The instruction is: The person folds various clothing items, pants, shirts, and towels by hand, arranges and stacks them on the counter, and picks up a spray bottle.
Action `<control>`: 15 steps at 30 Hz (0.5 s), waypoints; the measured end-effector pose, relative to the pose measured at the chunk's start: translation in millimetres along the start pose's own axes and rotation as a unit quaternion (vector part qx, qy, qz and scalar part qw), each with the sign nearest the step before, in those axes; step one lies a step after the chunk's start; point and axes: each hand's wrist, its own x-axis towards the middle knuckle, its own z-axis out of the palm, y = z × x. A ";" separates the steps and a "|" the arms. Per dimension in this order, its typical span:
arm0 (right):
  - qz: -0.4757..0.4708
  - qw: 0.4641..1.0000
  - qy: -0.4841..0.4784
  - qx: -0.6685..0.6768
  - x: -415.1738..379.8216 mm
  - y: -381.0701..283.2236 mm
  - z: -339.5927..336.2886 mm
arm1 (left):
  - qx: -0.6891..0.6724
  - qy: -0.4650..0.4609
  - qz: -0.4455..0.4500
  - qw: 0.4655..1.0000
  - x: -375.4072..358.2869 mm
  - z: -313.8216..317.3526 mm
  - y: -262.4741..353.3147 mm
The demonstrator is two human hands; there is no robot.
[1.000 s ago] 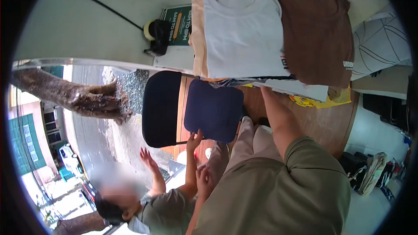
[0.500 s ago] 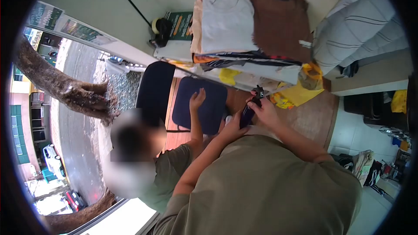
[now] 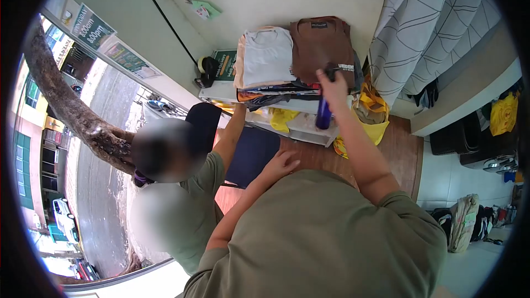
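My right hand is raised and shut on the black cap of a dark blue bottle, which hangs upright in front of a white shelf. My left hand is lower, by my chest, fingers spread and holding nothing. On the shelf sit stacks of folded shirts: a white one on top at left and a brown one just above my right hand. A co-worker in an olive shirt stands at my left, their arm reaching toward the shelf under the stacks.
A navy chair stands between the co-worker and the shelf on the wooden floor. Yellow bags lie right of the shelf, with a striped curtain behind. A backpack lies at right. A window runs along the left.
My right hand has lifted the bottle from waist height up to the shelf. My left hand has let go of it. The co-worker rose and moved their hand from the chair toward the shelf.
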 end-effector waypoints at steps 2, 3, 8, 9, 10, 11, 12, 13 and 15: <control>0.008 0.985 -0.113 -0.131 -24.6 -1.7 17.0 | -0.037 0.020 -0.047 0.998 -21.4 -1.2 -25.9; -0.097 0.974 -0.110 -0.174 -31.2 33.2 32.5 | -0.069 0.041 -0.065 0.995 -34.3 -1.5 -35.8; -0.125 0.958 -0.124 -0.226 -75.9 63.8 4.2 | -0.085 0.083 -0.179 0.977 -77.2 -14.1 -41.2; -0.126 0.954 -0.109 -0.249 -74.9 83.2 -10.5 | -0.080 0.085 -0.192 0.974 -82.9 -17.7 -34.1; -0.112 0.961 -0.082 -0.237 -69.4 103.4 -31.0 | -0.076 0.088 -0.204 0.972 -86.1 -19.8 -31.4; -0.098 0.967 -0.056 -0.227 -63.1 119.0 -54.6 | -0.086 0.093 -0.207 0.970 -89.1 -18.0 -39.1; -0.020 0.990 -0.030 -0.133 -64.9 123.1 -75.9 | -0.096 0.095 -0.211 0.968 -95.3 -14.2 -51.4; 0.057 0.998 -0.001 -0.038 -64.0 122.0 -97.2 | -0.106 0.098 -0.214 0.966 -99.6 -10.6 -60.5; 0.121 0.989 0.008 0.080 -49.8 116.5 -130.9 | -0.176 0.104 -0.233 0.951 -104.3 -7.9 -68.8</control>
